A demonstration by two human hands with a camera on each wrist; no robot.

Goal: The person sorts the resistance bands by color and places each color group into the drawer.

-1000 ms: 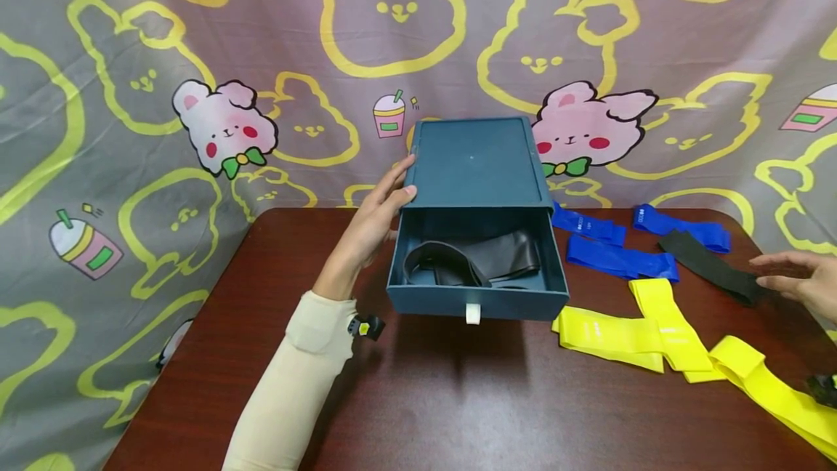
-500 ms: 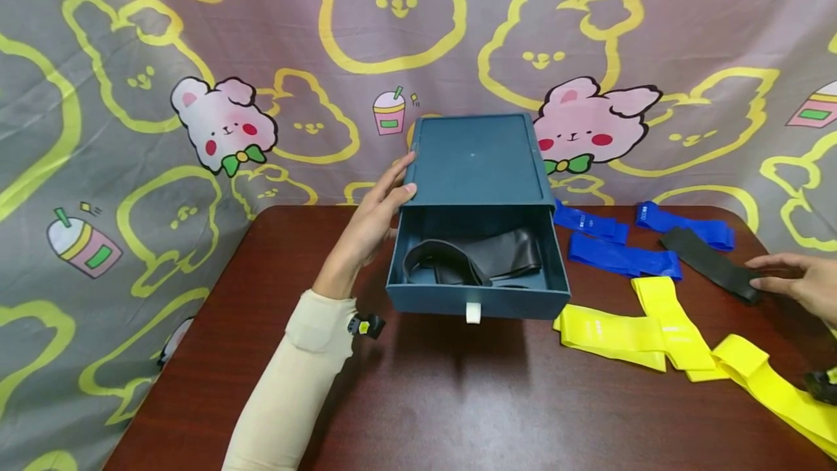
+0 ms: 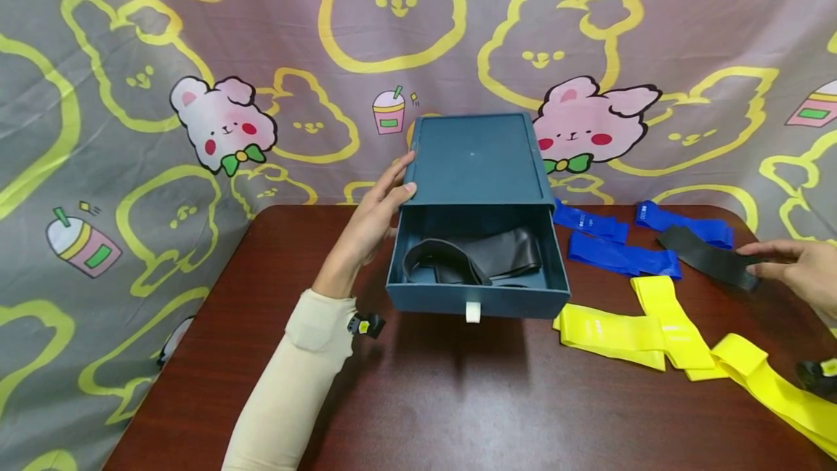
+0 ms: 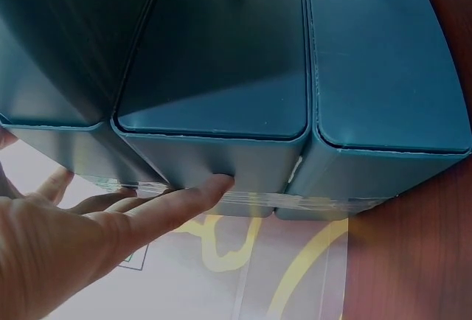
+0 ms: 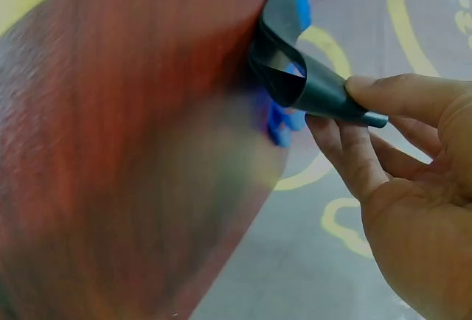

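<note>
My right hand (image 3: pixel 801 271) pinches the near end of a black resistance band (image 3: pixel 709 256) at the table's right. In the right wrist view the thumb lies on one face and the fingers on the other, and the band's loop (image 5: pixel 284 47) bulges apart. My left hand (image 3: pixel 369 224) rests against the left side of a dark blue drawer box (image 3: pixel 474 158), its fingers extended and the thumb at the top edge. The box's top drawer (image 3: pixel 431 298) is pulled out, with black bands (image 3: pixel 513 253) lying inside. Lower drawer fronts (image 4: pixel 391 62) show in the left wrist view.
Several blue bands (image 3: pixel 624 254) lie right of the box, one close beside the black band's far end. Yellow bands (image 3: pixel 611 336) spread in front of them toward the table's right edge. A patterned curtain (image 3: pixel 314 35) hangs behind the brown table (image 3: pixel 458 398).
My right hand has moved slightly left onto the black band's near end and taken hold of it; that end has shifted upward. The left hand and drawer box stay put.
</note>
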